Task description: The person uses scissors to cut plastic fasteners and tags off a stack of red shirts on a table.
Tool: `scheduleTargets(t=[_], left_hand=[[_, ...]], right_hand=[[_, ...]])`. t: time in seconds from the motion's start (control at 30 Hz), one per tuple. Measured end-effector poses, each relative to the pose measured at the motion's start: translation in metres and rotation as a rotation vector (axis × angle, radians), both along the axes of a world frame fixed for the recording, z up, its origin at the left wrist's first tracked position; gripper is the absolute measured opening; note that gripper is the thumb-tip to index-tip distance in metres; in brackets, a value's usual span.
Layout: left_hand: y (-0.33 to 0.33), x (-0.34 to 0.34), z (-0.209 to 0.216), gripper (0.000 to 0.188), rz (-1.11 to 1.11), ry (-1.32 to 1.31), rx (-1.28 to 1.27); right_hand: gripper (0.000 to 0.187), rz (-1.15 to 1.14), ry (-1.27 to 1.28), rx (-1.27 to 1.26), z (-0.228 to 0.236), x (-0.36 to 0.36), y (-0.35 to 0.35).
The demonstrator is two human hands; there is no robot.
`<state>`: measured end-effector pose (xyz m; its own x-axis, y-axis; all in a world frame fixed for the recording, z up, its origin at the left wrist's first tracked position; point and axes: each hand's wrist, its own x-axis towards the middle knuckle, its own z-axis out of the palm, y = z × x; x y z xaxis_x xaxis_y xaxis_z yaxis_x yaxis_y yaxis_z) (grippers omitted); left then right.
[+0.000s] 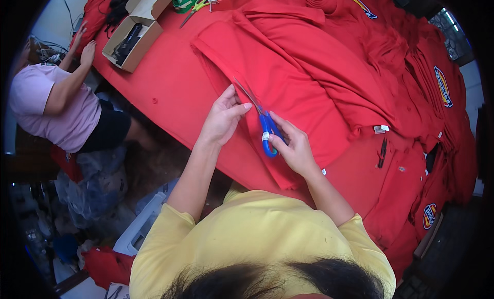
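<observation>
A pair of scissors [268, 130] with blue handles and pointed metal blades is in my right hand [296, 148], its blades angled up and to the left. Folded red cloth, a garment [293, 114], lies under the scissors. My left hand [224, 116] is at the garment's left edge, its thumb and fingers closing on the fabric close to the blade tips. From this angle I cannot tell whether the blades touch the cloth or a thread.
Red garments with patches [375, 37] are heaped right and far. A small black tool [382, 153] lies at right. An open cardboard box [132, 44] and yellow-green scissors [195, 11] sit far left. Another person [56, 103] handles red cloth. A white plastic container [138, 224] stands lower left.
</observation>
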<state>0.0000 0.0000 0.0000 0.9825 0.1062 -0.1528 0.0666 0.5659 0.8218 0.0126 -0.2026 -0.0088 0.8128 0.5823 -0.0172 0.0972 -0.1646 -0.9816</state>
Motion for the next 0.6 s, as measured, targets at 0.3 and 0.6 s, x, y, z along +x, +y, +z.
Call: scheduleTargets(t=[0.3, 0.6], left_hand=[[0.013, 0.013, 0.004, 0.050, 0.070, 0.014, -0.158], [0.030, 0.021, 0.009, 0.048, -0.059, -0.010, 0.013]], right_hand=[[0.047, -0.015, 0.218, 0.031, 0.001, 0.004, 0.007], [0.046, -0.051, 0.193, 0.038, 0.010, 0.020, 0.032]])
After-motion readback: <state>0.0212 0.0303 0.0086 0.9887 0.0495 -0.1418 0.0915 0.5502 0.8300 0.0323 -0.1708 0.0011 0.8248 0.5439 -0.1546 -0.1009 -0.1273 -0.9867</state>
